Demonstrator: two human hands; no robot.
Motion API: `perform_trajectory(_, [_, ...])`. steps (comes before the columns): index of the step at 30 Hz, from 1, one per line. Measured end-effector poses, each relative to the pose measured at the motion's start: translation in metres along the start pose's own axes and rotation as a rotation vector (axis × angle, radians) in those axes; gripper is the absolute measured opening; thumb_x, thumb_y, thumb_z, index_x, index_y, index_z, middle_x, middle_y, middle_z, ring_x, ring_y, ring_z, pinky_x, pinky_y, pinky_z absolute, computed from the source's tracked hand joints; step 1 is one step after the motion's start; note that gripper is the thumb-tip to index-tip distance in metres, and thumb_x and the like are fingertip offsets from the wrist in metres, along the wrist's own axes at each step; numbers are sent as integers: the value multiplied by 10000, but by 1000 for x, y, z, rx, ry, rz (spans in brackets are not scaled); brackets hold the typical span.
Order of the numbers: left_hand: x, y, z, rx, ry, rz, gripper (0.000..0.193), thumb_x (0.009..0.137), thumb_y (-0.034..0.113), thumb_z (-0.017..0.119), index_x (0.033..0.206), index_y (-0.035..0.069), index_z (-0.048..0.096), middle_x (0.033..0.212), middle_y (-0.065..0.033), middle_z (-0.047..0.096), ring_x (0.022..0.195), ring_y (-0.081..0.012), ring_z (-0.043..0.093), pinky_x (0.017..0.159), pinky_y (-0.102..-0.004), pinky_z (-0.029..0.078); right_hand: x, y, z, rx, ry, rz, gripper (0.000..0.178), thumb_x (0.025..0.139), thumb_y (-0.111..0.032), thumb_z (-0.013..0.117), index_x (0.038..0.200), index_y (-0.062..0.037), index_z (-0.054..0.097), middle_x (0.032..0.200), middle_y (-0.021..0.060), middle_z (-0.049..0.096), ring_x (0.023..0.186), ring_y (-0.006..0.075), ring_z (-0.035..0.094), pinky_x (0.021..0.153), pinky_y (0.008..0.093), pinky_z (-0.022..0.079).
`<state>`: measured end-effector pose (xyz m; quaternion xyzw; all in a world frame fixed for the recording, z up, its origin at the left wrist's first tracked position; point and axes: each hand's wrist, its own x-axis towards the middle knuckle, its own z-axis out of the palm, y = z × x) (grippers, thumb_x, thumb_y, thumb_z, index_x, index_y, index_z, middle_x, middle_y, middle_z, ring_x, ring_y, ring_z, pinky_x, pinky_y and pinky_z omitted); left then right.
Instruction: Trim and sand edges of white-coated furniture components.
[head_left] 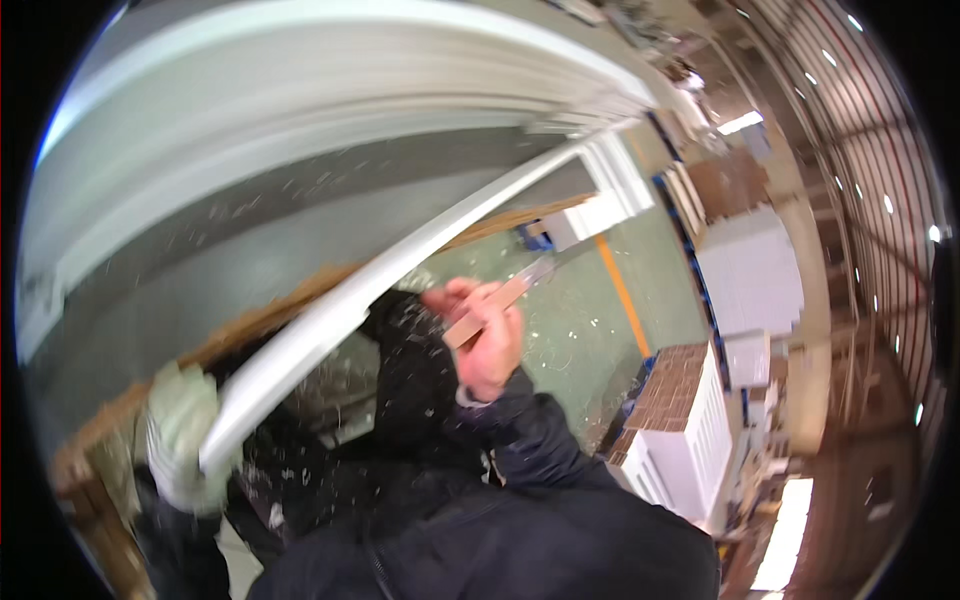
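Observation:
A long white profile (320, 330) runs slantwise from my lower left up toward the upper right, where it meets a short white crosspiece. Its near end is gripped by my left hand (180, 440), which wears a pale glove. My right hand (492, 352) is bare and closed round a flat, tan, strip-like handle (490, 312), just right of the profile and apart from it. A paler, partly see-through tip extends from that handle; blur hides what kind of tool it is. White flecks cling to my dark clothes.
A large white panel or frame (300, 60) spans the upper left above a grey surface with a ragged brown edge (290, 300). White scraps lie on the green floor (570, 330), crossed by an orange line (622, 295). Stacked white goods (690, 440) stand at right.

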<state>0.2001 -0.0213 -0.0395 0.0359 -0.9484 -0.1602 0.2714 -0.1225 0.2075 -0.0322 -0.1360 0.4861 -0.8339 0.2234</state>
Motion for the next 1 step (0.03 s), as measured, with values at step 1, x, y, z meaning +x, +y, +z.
perform_trajectory(1, [23, -1, 2, 14, 21, 73, 378, 862, 113, 685, 1218, 2, 623, 1262, -221, 632, 1189, -417, 602, 1072, -614, 424, -9, 4, -16, 76, 77, 61, 138, 907, -100, 493, 944, 20, 551, 1115, 225, 609, 891, 369, 697, 863, 523, 573])
